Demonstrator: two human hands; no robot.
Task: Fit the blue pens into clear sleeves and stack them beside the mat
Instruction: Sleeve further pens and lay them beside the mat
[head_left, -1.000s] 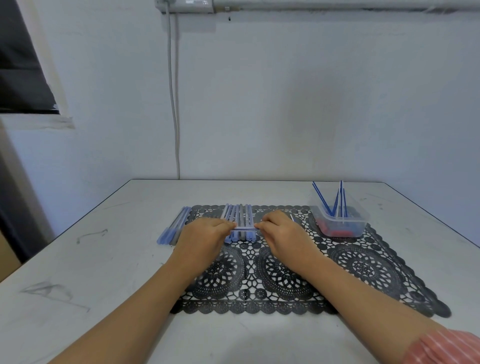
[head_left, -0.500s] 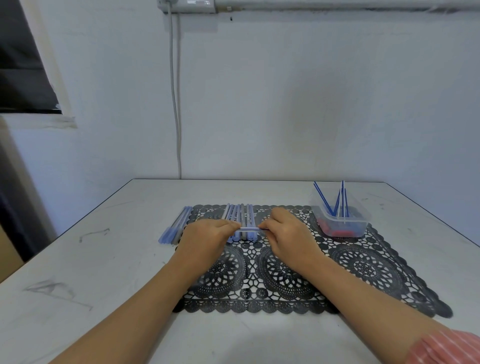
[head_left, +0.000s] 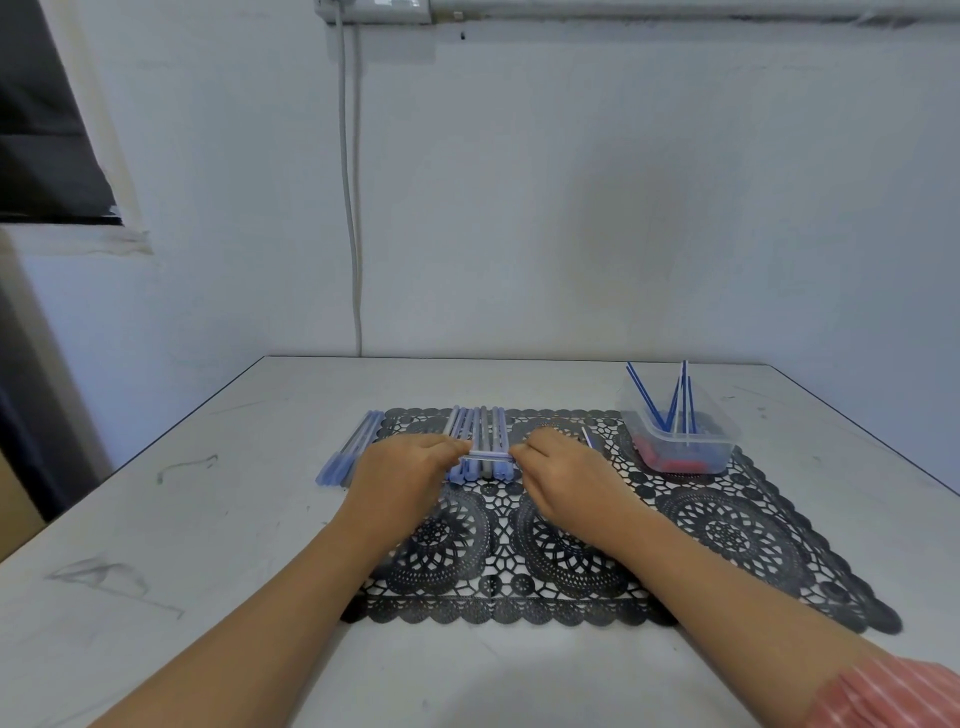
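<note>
Left hand and right hand closed on opposite ends of one clear sleeve, held level just above the black lace mat, toward the far edge of the surface. Under it, a row of sleeves lying side by side on the mat. Finished stack just off the mat's left edge. Loose blue pens standing tilted in a clear tub at the mat's far right corner.
</note>
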